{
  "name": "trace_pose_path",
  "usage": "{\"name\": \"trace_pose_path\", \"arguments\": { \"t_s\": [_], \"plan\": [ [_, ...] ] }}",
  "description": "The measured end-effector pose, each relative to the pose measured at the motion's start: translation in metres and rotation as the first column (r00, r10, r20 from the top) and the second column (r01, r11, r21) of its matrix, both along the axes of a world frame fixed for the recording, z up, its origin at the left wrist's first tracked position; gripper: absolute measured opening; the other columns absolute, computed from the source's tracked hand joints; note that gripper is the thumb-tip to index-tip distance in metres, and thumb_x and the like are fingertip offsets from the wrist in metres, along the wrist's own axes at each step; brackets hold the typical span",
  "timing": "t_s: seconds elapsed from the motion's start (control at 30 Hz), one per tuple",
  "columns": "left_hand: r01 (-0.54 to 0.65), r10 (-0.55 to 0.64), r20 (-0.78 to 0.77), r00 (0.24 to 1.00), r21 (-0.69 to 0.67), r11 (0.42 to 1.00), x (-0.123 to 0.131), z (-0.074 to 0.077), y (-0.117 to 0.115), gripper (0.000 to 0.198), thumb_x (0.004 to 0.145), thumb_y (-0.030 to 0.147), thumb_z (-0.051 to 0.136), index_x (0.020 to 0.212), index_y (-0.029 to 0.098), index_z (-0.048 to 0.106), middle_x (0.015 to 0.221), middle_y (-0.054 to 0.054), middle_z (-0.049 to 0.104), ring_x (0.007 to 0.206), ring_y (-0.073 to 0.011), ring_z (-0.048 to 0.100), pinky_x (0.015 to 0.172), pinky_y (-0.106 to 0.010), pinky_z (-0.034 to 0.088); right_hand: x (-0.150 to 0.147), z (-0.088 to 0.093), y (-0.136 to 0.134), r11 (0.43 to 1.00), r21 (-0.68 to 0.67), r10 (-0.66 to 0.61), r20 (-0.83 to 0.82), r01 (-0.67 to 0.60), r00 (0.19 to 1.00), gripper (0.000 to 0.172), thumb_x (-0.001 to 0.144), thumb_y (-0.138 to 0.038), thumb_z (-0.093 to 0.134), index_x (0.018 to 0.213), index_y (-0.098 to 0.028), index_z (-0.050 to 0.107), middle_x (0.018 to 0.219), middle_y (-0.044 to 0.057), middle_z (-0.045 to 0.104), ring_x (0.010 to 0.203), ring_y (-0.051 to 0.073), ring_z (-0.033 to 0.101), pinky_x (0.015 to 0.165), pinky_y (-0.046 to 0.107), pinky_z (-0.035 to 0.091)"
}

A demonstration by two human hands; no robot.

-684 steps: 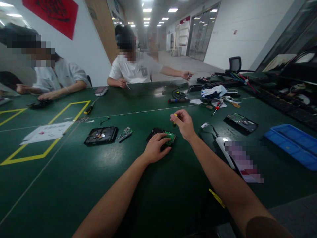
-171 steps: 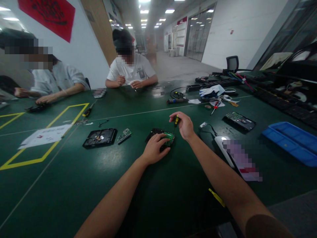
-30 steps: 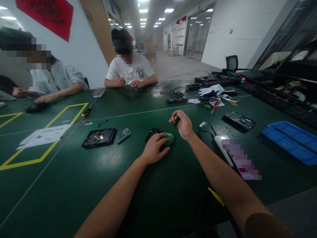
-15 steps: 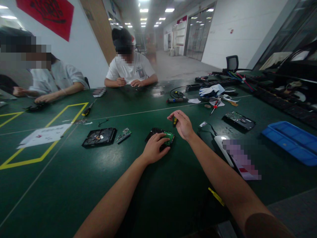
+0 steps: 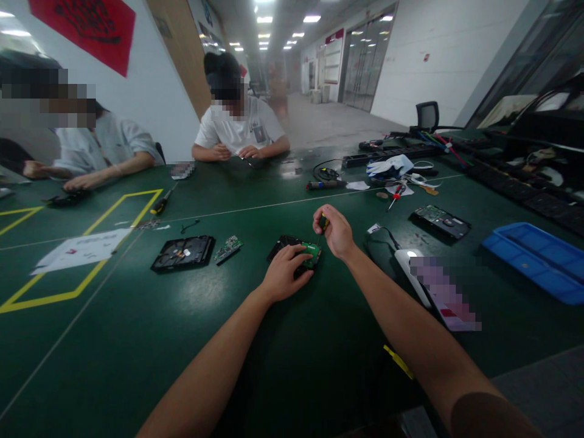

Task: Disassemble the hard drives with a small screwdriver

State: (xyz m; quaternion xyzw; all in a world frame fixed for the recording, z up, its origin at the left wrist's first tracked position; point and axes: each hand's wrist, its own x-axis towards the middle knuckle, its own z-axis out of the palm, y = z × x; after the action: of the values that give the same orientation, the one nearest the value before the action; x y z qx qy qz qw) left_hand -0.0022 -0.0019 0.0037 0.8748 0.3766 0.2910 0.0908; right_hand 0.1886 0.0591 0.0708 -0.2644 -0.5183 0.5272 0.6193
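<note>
Blue plastic forms the tray (image 5: 531,263) at the right of the bench (image 5: 137,340), a ridge dividing it lengthwise. Mid-bench, the spread left hand (image 5: 287,272) rests on a hard drive (image 5: 283,241) — long axis roughly left to right, green board (image 5: 314,249) at its right end. There the right hand (image 5: 336,230) pinches a screwdriver (image 5: 323,222), nearly upright, shaft pointing down.
</note>
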Motion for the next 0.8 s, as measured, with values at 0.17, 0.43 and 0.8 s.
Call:
{"name": "trace_pose_path", "arguments": {
  "t_s": [0.17, 0.43, 0.8],
  "plan": [
    [-0.002, 0.002, 0.003, 1.000, 0.004, 1.000, 0.001, -0.001, 0.000, 0.044, 0.091, 0.041, 0.066, 0.133, 0.028, 0.061, 0.138, -0.010, 0.058, 0.129, -0.0309, 0.055, 0.110, -0.055, 0.045, -0.001, -0.004, 0.003, 0.999, -0.007, -0.038, 0.024, 0.038, 0.999, 0.037, 0.089, -0.059, 0.061, 0.077, -0.024, 0.057, 0.075, -0.001, 0.052, 0.056, 0.012, 0.048, 0.052, 0.028, 0.035],
    [-0.006, 0.006, 0.009, 1.000, 0.005, 1.000, 0.001, 0.000, -0.001, 0.043, 0.091, 0.041, 0.066, 0.132, 0.029, 0.062, 0.139, -0.010, 0.057, 0.129, -0.0305, 0.055, 0.111, -0.055, 0.045, -0.001, -0.006, 0.007, 0.999, 0.007, -0.052, 0.043, 0.051, 0.998, 0.038, 0.090, -0.060, 0.060, 0.077, -0.024, 0.056, 0.071, -0.002, 0.051, 0.054, 0.012, 0.045, 0.052, 0.028, 0.035],
    [-0.001, 0.001, 0.010, 1.000, -0.001, 1.000, 0.002, -0.001, 0.000, 0.045, 0.090, 0.041, 0.066, 0.133, 0.030, 0.061, 0.138, -0.010, 0.058, 0.129, -0.0311, 0.055, 0.111, -0.055, 0.045, -0.008, -0.004, 0.010, 0.998, 0.020, -0.055, 0.056, 0.054, 0.997, 0.040, 0.091, -0.060, 0.059, 0.075, -0.023, 0.056, 0.068, -0.002, 0.050, 0.052, 0.011, 0.043, 0.049, 0.027, 0.033]
  ]
}}
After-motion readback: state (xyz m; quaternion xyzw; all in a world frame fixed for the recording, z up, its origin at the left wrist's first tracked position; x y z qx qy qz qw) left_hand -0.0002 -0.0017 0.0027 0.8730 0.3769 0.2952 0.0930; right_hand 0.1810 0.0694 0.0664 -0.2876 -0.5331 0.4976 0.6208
